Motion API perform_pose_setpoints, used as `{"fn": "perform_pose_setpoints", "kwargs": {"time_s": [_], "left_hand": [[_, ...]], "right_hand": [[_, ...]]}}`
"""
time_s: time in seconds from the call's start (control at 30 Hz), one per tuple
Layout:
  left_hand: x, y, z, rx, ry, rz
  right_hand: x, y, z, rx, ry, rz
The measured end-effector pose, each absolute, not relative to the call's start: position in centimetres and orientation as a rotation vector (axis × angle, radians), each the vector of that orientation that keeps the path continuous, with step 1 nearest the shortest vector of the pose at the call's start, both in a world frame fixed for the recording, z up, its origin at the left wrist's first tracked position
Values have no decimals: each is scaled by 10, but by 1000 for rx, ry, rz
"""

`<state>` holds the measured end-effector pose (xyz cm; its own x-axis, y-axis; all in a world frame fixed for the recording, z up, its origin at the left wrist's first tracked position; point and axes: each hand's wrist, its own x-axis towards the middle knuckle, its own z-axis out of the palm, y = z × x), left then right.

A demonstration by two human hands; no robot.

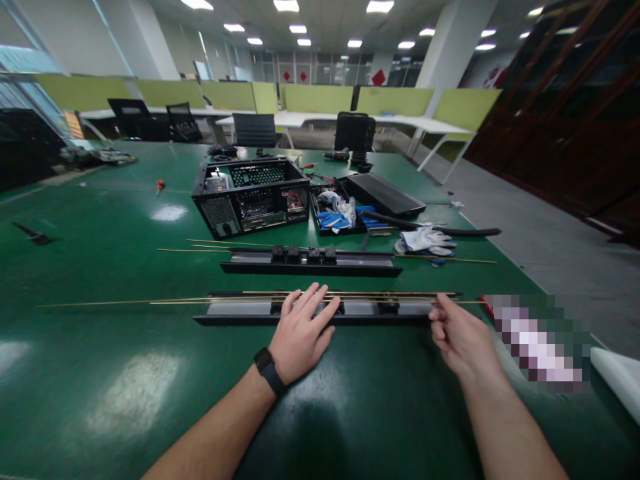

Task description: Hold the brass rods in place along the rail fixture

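A long black channel-shaped rail (pixel 240 320) with a grey inner face lies crosswise in front of me on the green table. Thin brass-coloured rods (pixel 125 303) run along it and stick out well past its left end. My left hand (pixel 303 337), with a dark watch on the wrist, rests flat with fingers spread over the rods and the rail's middle. Dark blocks sit in the rail, one (pixel 389 303) in plain sight, others partly under my left hand. At the right end, my right hand (pixel 463 337) is closed in a pinch on a rod.
Behind lies a second rail (pixel 310 269) with several black blocks and more rods. Farther back are an open computer case (pixel 253 200), a tray of blue-white gloves (pixel 337 213), a loose glove (pixel 425 240) and a black panel (pixel 385 195). A blurred-out item (pixel 537 343) lies right.
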<state>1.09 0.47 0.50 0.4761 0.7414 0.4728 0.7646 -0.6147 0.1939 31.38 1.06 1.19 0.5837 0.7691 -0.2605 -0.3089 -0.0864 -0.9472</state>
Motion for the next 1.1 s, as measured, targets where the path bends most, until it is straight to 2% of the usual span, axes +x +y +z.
{"fn": "perform_pose_setpoints", "kwargs": {"time_s": [0.17, 0.43, 0.73, 0.93, 1.1], "left_hand": [[11, 5, 5, -2668, -1359, -810], [11, 5, 4, -2666, -1356, -822], [11, 5, 4, -2669, -1364, -807], [11, 4, 6, -2666, -1362, -810], [11, 4, 5, -2665, -1373, -806]], "right_hand": [[305, 9, 6, -1407, -582, 1105], [323, 12, 11, -1414, -410, 861], [302, 7, 10, -1394, -589, 1106], [325, 12, 10, -1406, -414, 841], [313, 10, 13, -1438, -447, 894]]}}
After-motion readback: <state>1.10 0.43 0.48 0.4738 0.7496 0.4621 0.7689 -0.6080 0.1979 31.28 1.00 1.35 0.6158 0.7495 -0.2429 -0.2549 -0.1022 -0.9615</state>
